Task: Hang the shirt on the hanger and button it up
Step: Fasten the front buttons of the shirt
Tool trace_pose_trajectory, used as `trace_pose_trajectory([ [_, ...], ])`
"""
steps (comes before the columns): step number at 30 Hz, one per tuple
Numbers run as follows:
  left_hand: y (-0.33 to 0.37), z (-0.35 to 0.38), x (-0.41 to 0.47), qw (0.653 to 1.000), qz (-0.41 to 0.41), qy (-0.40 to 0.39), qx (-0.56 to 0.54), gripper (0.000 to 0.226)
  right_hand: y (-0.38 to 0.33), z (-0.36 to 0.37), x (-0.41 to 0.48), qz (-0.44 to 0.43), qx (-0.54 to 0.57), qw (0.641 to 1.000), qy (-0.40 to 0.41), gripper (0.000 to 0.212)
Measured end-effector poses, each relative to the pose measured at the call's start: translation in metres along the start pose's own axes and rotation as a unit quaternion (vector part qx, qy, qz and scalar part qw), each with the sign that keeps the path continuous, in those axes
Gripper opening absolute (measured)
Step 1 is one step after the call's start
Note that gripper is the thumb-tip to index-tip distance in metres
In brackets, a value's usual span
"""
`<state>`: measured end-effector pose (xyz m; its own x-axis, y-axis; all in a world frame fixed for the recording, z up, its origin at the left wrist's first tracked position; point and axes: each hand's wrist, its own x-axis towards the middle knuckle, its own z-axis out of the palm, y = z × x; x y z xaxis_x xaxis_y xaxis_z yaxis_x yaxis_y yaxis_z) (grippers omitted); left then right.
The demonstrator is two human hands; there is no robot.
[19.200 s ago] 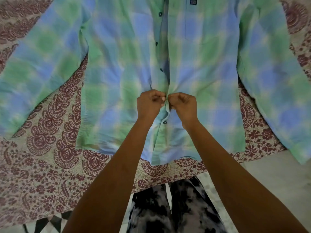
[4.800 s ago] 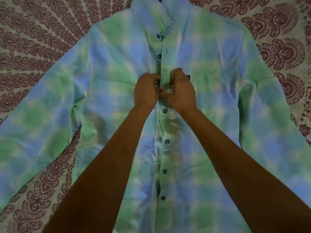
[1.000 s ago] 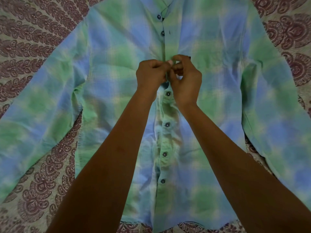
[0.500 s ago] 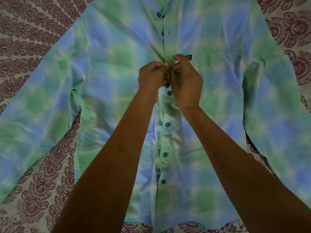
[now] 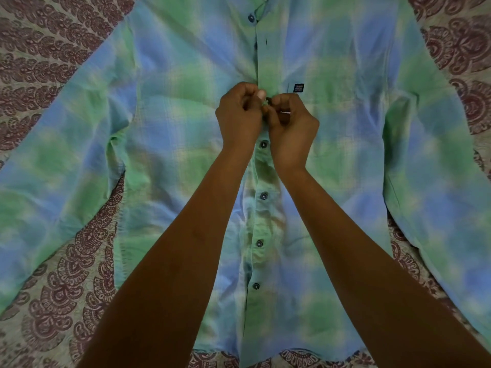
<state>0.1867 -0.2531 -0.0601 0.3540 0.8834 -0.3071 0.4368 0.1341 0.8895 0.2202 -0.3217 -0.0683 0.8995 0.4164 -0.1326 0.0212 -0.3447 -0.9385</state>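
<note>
- Head view: a plaid shirt (image 5: 186, 102) lies flat, front up, on a patterned bedspread (image 5: 53, 49), with the collar end far from the person and the hem near. No hanger shows.
- Landmark: the small dark pocket label (image 5: 298, 87). Both hands meet just left of it and slightly below, on the shirt's front strip.
- The left hand (image 5: 239, 118) is curled, thumb and fingertips pinching the cloth edge. The right hand (image 5: 292, 131) is curled too, pinching the overlapping edge. Fingertips hide the button between them.
- The strip's long axis runs straight away from the person, passing the label's left side.
- The lower buttons (image 5: 263, 196), four in a row nearer the person than the label, look fastened. The upper buttons (image 5: 251, 18), two beyond the label toward the collar, look undone.
- Judgement: the remaining work lies up the strip, beyond the fingers, and both hands are about equally near.
- The cloth is thin, soft and woven, in blurred green-blue checks, rumpled along the strip below the label. The buttons are small, round, dark and hard.
</note>
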Motion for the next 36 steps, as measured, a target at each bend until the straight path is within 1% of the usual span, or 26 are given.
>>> trace_pose_trajectory([
  [3, -0.001, 0.003, 0.000, 0.999, 0.040, 0.020, 0.027, 0.015, -0.002, 0.004, -0.002, -0.008, -0.001, 1.000, 0.020, 0.005],
  [5, -0.003, 0.003, 0.001, 0.998, 0.053, 0.012, 0.033, 0.015, -0.003, 0.003, -0.002, -0.006, 0.006, 1.000, 0.021, 0.007],
  [7, -0.005, 0.001, 0.003, 0.994, 0.091, -0.008, 0.051, 0.012, -0.003, 0.001, 0.000, 0.010, 0.010, 1.000, 0.017, 0.009],
  [9, -0.009, -0.004, 0.005, 0.989, 0.130, -0.027, 0.069, 0.007, -0.004, -0.001, 0.008, 0.060, 0.017, 0.998, -0.002, 0.008],
  [10, -0.011, -0.006, 0.006, 0.986, 0.143, -0.033, 0.074, 0.007, -0.006, -0.003, 0.013, 0.099, 0.029, 0.995, -0.018, 0.010],
  [12, -0.013, -0.011, 0.009, 0.981, 0.166, -0.042, 0.087, 0.008, -0.013, -0.007, 0.026, 0.192, 0.075, 0.976, -0.071, 0.020],
  [14, -0.014, -0.015, 0.013, 0.976, 0.181, -0.061, 0.101, 0.009, -0.021, -0.013, 0.036, 0.260, 0.106, 0.950, -0.135, 0.023],
  [17, -0.009, -0.021, 0.016, 0.958, 0.227, -0.083, 0.154, 0.009, -0.028, -0.016, 0.047, 0.301, 0.098, 0.928, -0.194, 0.021],
  [19, -0.005, -0.022, 0.016, 0.938, 0.255, -0.062, 0.226, 0.016, -0.030, -0.013, 0.052, 0.311, 0.086, 0.924, -0.204, 0.022],
  [20, -0.003, -0.022, 0.015, 0.928, 0.255, -0.045, 0.269, 0.021, -0.030, -0.012, 0.053, 0.308, 0.074, 0.926, -0.205, 0.022],
  [21, -0.002, -0.022, 0.014, 0.921, 0.247, -0.030, 0.300, 0.024, -0.028, -0.009, 0.054, 0.285, 0.046, 0.937, -0.199, 0.020],
  [22, -0.001, -0.021, 0.014, 0.921, 0.232, -0.015, 0.312, 0.023, -0.026, -0.007, 0.055, 0.238, -0.008, 0.953, -0.186, 0.016],
  [24, 0.001, -0.020, 0.017, 0.943, 0.185, 0.019, 0.277, 0.019, -0.027, -0.004, 0.054, 0.113, -0.121, 0.976, -0.140, 0.007],
  [26, 0.004, -0.022, 0.025, 0.967, 0.156, 0.054, 0.192, 0.018, -0.033, -0.002, 0.054, 0.026, -0.157, 0.983, -0.087, 0.013],
  [28, 0.008, -0.024, 0.034, 0.973, 0.165, 0.064, 0.150, 0.011, -0.037, 0.001, 0.058, -0.019, -0.152, 0.984, -0.089, 0.028],
  [29, 0.012, -0.024, 0.040, 0.973, 0.171, 0.056, 0.147, 0.007, -0.039, 0.004, 0.062, -0.038, -0.162, 0.981, -0.105, 0.037],
  [30, 0.015, -0.023, 0.045, 0.973, 0.173, 0.042, 0.149, 0.008, -0.041, 0.007, 0.065, -0.056, -0.186, 0.973, -0.123, 0.047],
  [32, 0.017, -0.020, 0.059, 0.972, 0.175, 0.010, 0.154, 0.017, -0.042, 0.013, 0.072, -0.089, -0.271, 0.949, -0.133, 0.059],
  [34, 0.018, -0.017, 0.071, 0.968, 0.182, -0.016, 0.172, 0.023, -0.043, 0.019, 0.078, -0.120, -0.352, 0.921, -0.116, 0.061],
  [36, 0.019, -0.014, 0.080, 0.959, 0.191, -0.041, 0.206, 0.028, -0.042, 0.022, 0.084, -0.136, -0.384, 0.908, -0.104, 0.054],
])
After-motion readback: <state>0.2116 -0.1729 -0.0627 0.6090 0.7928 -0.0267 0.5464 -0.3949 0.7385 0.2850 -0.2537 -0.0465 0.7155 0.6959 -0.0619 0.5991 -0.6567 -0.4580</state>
